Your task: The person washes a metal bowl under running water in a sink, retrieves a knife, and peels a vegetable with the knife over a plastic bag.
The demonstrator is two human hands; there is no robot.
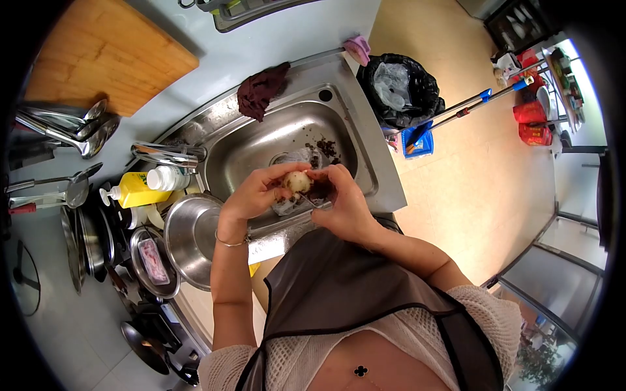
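Observation:
Over the steel sink, my left hand holds a pale round item with dark specks, its fingers curled round the left side. My right hand is closed at the item's right side, fingers bent, and a thin shiny edge shows near its thumb; what it grips is too small to name. Beneath both hands lies a crumpled clear plastic bag. Dark crumbly bits are scattered on the sink floor beside it.
A dark red cloth hangs over the sink's back edge. Left of the sink stand a yellow pump bottle, a white bottle and a steel bowl. A black-lined bin is at the right.

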